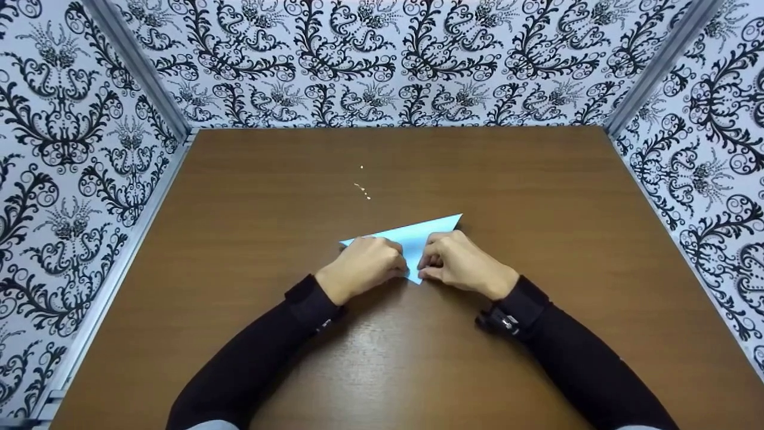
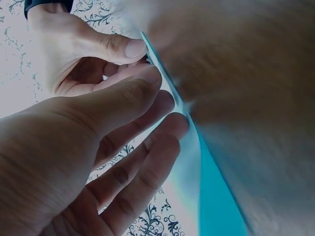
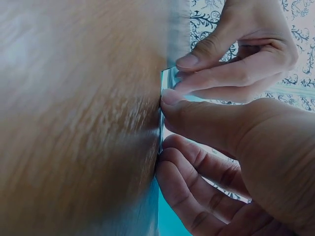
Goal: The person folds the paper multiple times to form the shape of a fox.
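Note:
A folded sheet of light blue paper (image 1: pixel 412 239), triangular in outline, lies on the table with one corner pointing toward the person. My left hand (image 1: pixel 367 266) pinches its near left edge between thumb and fingers. Across from it, my right hand (image 1: pixel 465 263) pinches the near right edge close to the same corner. In the left wrist view the paper (image 2: pixel 219 201) shows its layers standing slightly apart beside the fingertips. From the right wrist the paper (image 3: pixel 172 223) appears edge-on, with both thumbs close together near its tip. The fingers hide part of the sheet.
The brown wooden table (image 1: pixel 268 179) extends around the hands. A few small pale specks (image 1: pixel 365 192) lie beyond the paper. Patterned black-and-white walls (image 1: pixel 370 65) stand at the back and sides, with grey metal rails (image 1: pixel 140 65) at the corners.

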`<state>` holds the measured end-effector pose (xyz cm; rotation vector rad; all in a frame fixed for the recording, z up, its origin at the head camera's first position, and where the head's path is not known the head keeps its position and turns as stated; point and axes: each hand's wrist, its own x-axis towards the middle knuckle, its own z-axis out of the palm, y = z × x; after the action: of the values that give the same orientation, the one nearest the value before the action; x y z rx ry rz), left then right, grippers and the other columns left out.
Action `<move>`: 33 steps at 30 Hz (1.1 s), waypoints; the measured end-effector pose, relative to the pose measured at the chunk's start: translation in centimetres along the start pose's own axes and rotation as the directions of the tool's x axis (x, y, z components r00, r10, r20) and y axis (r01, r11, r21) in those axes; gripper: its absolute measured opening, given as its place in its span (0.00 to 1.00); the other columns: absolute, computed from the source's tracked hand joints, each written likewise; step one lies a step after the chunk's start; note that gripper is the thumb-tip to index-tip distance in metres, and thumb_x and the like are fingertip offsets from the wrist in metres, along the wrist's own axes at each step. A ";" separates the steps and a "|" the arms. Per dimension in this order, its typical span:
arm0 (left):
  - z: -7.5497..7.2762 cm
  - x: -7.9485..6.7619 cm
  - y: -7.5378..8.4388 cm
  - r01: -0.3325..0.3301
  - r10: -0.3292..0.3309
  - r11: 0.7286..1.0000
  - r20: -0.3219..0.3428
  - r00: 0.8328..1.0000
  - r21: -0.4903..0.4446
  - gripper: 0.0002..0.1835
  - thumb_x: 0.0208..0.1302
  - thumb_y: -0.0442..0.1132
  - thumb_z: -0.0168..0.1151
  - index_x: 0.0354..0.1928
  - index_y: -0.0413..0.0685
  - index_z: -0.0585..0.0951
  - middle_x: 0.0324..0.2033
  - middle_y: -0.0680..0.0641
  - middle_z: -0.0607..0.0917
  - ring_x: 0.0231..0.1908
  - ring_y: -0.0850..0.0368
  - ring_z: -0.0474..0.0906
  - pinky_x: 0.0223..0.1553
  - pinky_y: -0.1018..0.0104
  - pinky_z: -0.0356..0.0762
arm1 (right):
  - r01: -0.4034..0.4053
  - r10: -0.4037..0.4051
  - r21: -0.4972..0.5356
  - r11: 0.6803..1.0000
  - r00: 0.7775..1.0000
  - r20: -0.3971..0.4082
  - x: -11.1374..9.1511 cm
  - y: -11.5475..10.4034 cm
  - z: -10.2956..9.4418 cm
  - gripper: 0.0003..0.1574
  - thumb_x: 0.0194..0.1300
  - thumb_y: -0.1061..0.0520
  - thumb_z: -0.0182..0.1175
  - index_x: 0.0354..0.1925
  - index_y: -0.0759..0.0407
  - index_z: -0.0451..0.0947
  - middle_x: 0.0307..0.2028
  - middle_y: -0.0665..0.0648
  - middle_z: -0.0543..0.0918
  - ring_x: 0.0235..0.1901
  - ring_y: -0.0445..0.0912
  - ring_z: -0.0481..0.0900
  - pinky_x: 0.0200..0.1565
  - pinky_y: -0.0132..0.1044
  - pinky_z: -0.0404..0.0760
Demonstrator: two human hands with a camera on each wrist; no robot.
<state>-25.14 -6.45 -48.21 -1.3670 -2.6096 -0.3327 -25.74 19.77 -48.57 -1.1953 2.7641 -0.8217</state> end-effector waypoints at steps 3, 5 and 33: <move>0.0 0.0 0.2 -0.014 0.015 0.999 -0.012 1.000 0.036 0.03 0.76 0.42 0.82 0.41 0.56 1.00 0.39 0.54 0.97 0.38 0.57 0.95 0.42 0.59 0.95 | -0.002 0.002 -0.005 1.000 1.000 -0.001 0.0 0.0 0.0 0.04 0.70 0.58 0.86 0.40 0.55 0.99 0.40 0.55 0.93 0.38 0.47 0.93 0.42 0.33 0.90; -0.1 -0.1 0.4 -0.015 0.016 0.999 -0.012 1.000 0.048 0.04 0.76 0.41 0.82 0.40 0.56 1.00 0.38 0.53 0.97 0.37 0.56 0.95 0.41 0.58 0.94 | -0.002 0.002 -0.009 1.000 1.000 -0.001 0.0 0.0 0.1 0.04 0.70 0.58 0.87 0.40 0.55 0.99 0.40 0.55 0.93 0.38 0.47 0.93 0.42 0.33 0.89; 0.2 -1.8 0.3 -0.085 0.088 0.994 0.039 0.995 -0.067 0.08 0.85 0.39 0.74 0.55 0.49 0.98 0.44 0.46 0.96 0.47 0.50 0.91 0.51 0.58 0.92 | -0.001 0.001 -0.010 1.000 1.000 -0.026 0.4 -0.1 -0.6 0.02 0.77 0.61 0.80 0.44 0.56 0.99 0.41 0.55 0.95 0.38 0.46 0.92 0.41 0.34 0.89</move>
<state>-23.88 -7.69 -48.86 -1.5184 -2.5841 -0.3835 -26.08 19.77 -47.92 -1.1936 2.7926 -0.8301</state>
